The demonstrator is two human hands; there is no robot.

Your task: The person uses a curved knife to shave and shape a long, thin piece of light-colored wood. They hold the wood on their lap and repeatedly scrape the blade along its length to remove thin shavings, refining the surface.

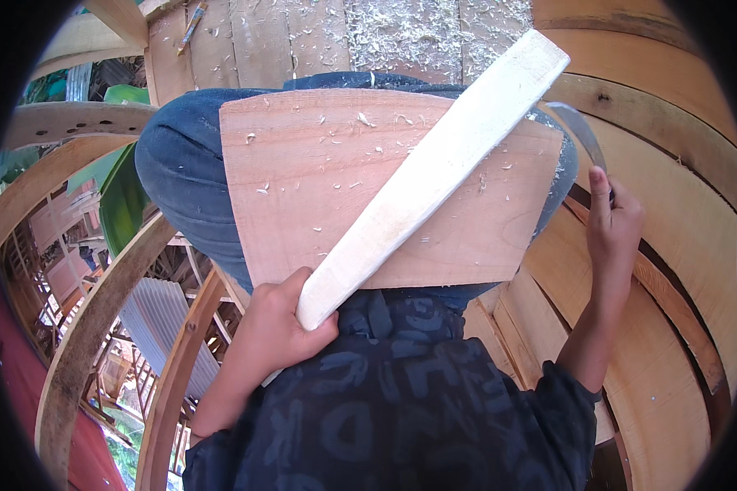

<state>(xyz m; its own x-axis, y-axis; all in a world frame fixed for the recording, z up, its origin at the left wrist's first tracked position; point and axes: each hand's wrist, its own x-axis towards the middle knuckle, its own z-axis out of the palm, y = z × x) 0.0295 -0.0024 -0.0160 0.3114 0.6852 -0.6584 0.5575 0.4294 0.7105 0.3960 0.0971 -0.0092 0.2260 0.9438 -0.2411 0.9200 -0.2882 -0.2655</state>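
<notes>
My left hand (285, 321) is closed round the near end of a pale, squared length of wood (434, 176). The piece slants up to the right across a reddish wooden board (327, 188) that lies on my lap. Out to the right, my right hand (616, 214) grips a knife with a curved blade (580, 129), its thumb pressed along the handle. The blade points up and to the left, beside the wood and apart from it. Most of the knife's handle is hidden in my fist. Small shavings are scattered on the board.
Many shavings (405, 37) cover the plank floor ahead of my legs (190, 176). A small marker-like stick (192, 28) lies on the planks at upper left. Wooden slats (663, 254) curve round my right side. To the left, open rails (98, 327) overlook corrugated sheet (160, 327) below.
</notes>
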